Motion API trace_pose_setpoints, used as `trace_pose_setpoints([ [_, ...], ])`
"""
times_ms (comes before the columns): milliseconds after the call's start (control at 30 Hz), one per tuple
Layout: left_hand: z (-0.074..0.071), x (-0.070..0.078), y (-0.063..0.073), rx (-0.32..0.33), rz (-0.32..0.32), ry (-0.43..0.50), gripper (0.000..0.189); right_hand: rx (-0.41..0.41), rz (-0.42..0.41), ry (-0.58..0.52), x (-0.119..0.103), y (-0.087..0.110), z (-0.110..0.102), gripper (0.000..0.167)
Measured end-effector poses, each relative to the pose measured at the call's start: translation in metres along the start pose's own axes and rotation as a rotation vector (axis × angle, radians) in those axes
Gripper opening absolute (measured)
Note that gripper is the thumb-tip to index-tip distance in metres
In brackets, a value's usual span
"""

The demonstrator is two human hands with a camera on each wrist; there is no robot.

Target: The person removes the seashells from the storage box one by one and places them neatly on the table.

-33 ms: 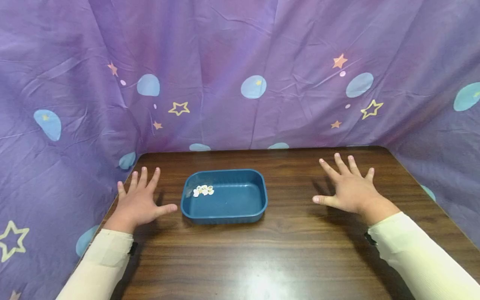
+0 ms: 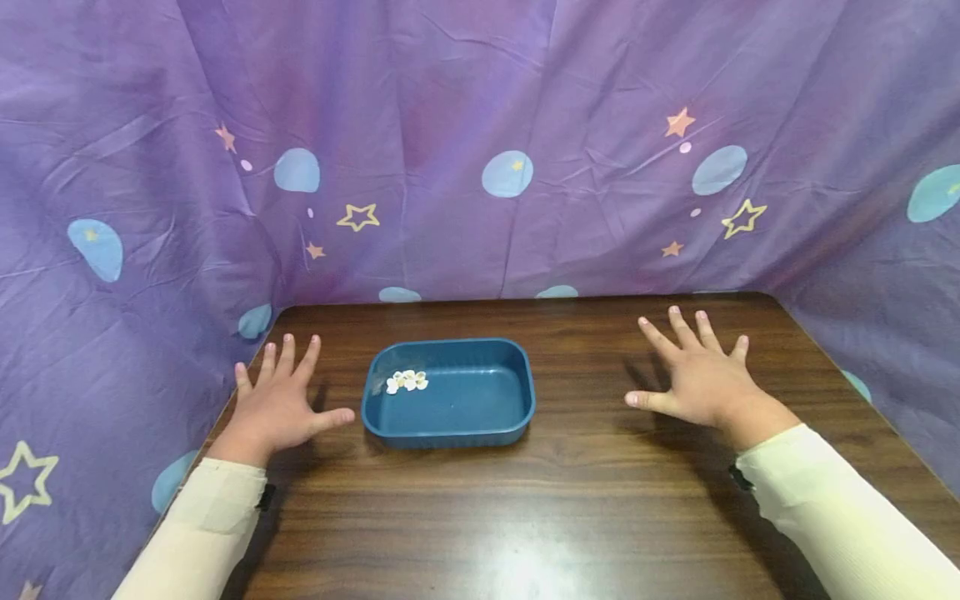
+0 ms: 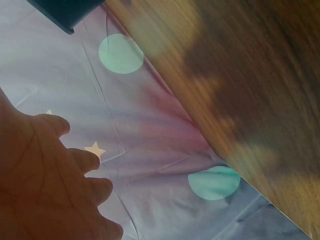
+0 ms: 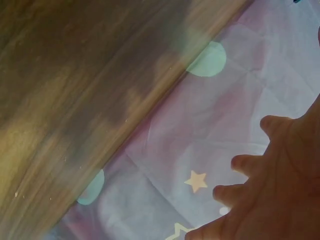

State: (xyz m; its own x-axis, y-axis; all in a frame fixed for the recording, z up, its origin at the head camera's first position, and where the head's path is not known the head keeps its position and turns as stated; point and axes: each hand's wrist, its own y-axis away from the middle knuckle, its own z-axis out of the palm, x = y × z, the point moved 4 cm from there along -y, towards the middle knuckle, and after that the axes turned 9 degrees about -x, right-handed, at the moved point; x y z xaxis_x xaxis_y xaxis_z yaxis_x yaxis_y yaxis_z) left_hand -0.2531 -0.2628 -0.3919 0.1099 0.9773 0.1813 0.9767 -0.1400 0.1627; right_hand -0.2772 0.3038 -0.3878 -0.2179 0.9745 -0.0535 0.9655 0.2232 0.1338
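A blue rectangular bin [image 2: 448,433] with rounded corners sits left of centre on the wooden table. Inside, toward its left end, lies a cluster of several small, pale pieces [image 2: 409,381], white with a few tan patches. My left hand [image 2: 277,408] is held over the table to the left of the bin, fingers spread and thumb pointing at the bin's side, with nothing in it. Farther off on the right side, my right hand [image 2: 701,379] is likewise spread and holds nothing. In the left wrist view, a dark corner of the bin [image 3: 67,17] shows at the top.
The brown wooden table [image 2: 465,508] has a bright glare near its front. A purple curtain [image 2: 450,125] printed with stars and blue ovals hangs along the back and both sides. Both forearms wear cream sleeves, the left sleeve [image 2: 198,517] and the right sleeve [image 2: 840,508].
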Motion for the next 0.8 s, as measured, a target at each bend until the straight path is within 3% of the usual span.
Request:
trace_pose_setpoints([
  [233,0.0,0.003,0.003,-0.031,0.018,0.041,0.134,0.097,-0.073,-0.06,-0.008,0.001,-0.003,0.121],
  [467,0.003,0.023,0.002,-0.074,0.167,0.199,0.126,0.274,-0.28,-0.255,-0.03,-0.005,-0.01,0.097],
  [567,0.005,0.032,0.001,-0.092,0.214,0.248,0.124,0.287,-0.319,-0.334,-0.041,-0.009,-0.013,0.087],
  [800,0.012,0.048,-0.006,-0.139,0.241,0.309,0.122,0.267,-0.341,-0.41,-0.063,-0.019,-0.014,0.077],
])
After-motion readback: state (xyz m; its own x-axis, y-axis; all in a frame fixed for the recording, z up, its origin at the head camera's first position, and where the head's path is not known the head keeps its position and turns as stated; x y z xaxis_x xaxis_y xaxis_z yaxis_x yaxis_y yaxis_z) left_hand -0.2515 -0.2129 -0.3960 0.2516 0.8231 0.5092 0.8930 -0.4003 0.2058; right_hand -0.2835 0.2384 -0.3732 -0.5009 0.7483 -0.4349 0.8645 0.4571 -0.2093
